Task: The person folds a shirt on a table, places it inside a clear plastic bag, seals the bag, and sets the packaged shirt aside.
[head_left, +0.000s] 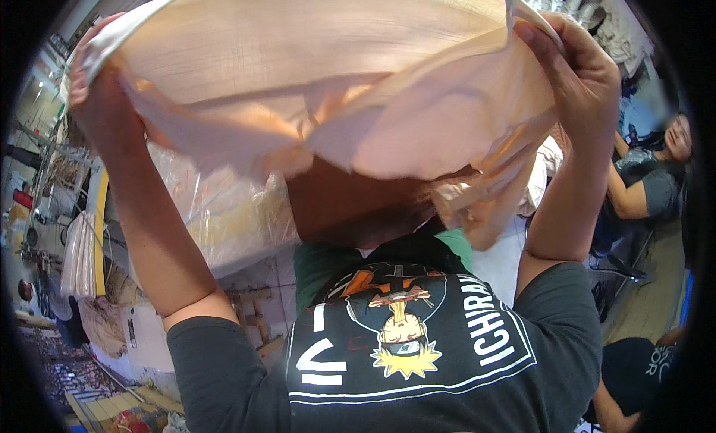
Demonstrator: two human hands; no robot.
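Observation:
A wide, thin, cream-to-peach cloth (313, 45), sewn like a garment, is stretched up in front of me with light showing through it. Its upper edge bows between my hands, while folds and loose flaps hang from the lower part. At the left end, my left hand (108, 86) is closed round the edge, its fingers partly hidden by the fabric. My right hand (585, 71) pinches the opposite end, thumb on the near side. A brown flat surface (358, 205) shows below the hanging cloth, close to my lap.
Clear plastic wrapping (242, 209) covers a pale bundle to the left. Beyond it are white rolled lengths (78, 258) beside a yellow strip (99, 224). A person (645, 183) sits at the right; another person (630, 377) is at the lower right. Pale fabric (623, 30) is heaped at upper right.

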